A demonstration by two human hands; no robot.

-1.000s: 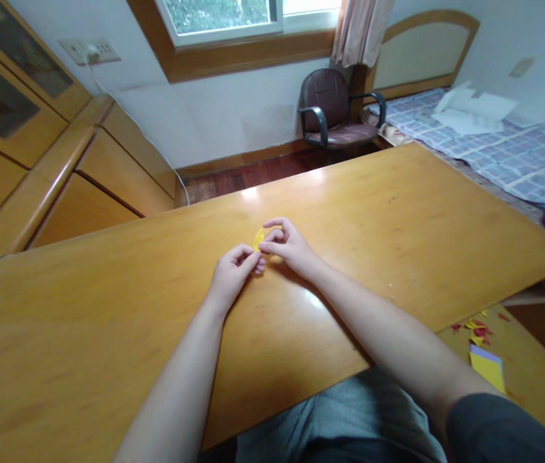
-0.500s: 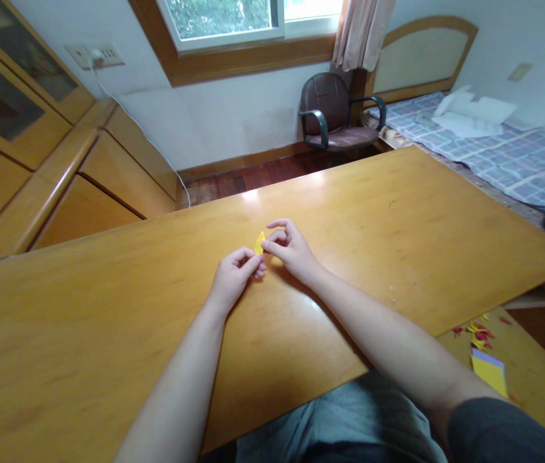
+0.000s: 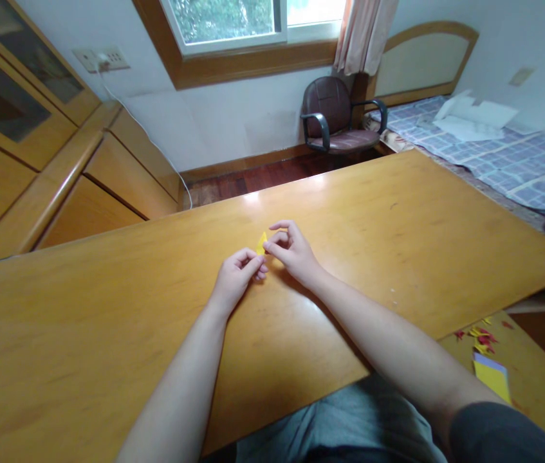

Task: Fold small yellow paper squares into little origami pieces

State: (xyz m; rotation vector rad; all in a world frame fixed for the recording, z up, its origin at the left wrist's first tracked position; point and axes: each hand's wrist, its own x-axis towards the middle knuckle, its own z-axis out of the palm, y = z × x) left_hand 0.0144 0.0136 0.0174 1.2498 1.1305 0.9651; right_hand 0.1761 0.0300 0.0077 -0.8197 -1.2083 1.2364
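Observation:
A small folded piece of yellow paper point(image 3: 262, 242) is held up between my two hands, just above the wooden table point(image 3: 122, 308). My left hand point(image 3: 239, 275) pinches its lower end between thumb and forefinger, the other fingers curled in. From the right, my right hand point(image 3: 292, 249) pinches the paper's side with thumb and bent fingers, its forefinger arched above. Part of the paper is covered by the fingertips, so its full folded shape cannot be made out.
At lower right, a lower surface holds small red and yellow folded paper pieces point(image 3: 482, 337) and a stack of yellow and purple paper sheets point(image 3: 491, 378). Beyond the table stand a brown armchair point(image 3: 332, 116), a bed point(image 3: 489, 154) and a wooden cabinet point(image 3: 60, 173).
The view has shifted slightly, moving the whole scene a little right and down. Both hands keep their pinch on the yellow paper, with hardly any change in pose.

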